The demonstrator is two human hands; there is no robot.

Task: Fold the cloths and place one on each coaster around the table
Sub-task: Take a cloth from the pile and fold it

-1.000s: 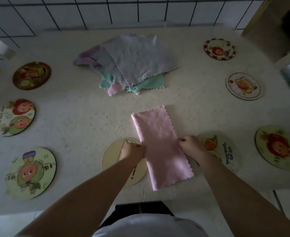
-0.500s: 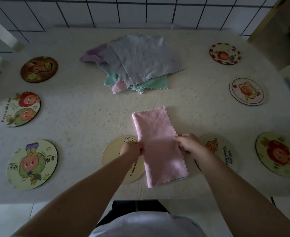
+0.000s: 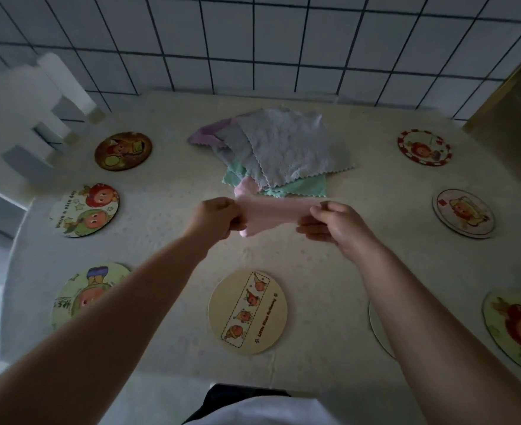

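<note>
A folded pink cloth (image 3: 271,213) hangs lifted above the middle of the table, stretched sideways between my hands. My left hand (image 3: 214,216) pinches its left end and my right hand (image 3: 333,224) pinches its right end. Behind it lies a loose pile of cloths (image 3: 279,151), grey on top with green, pink and purple beneath. Round picture coasters ring the table: a cream one (image 3: 247,312) at the near middle, three on the left (image 3: 85,210), two at the far right (image 3: 463,213), one at the near right (image 3: 520,328). My right forearm hides most of another coaster (image 3: 377,325).
A white slatted chair back (image 3: 38,118) stands at the far left corner. A tiled wall (image 3: 268,41) runs behind the table (image 3: 167,265). A dark brown panel (image 3: 511,111) rises at the far right. The table's near edge is just in front of my body.
The pink cloth lay flat lengthwise at the near edge with my hands on its sides. Now both hands hold it raised and farther out, and the cream coaster is uncovered.
</note>
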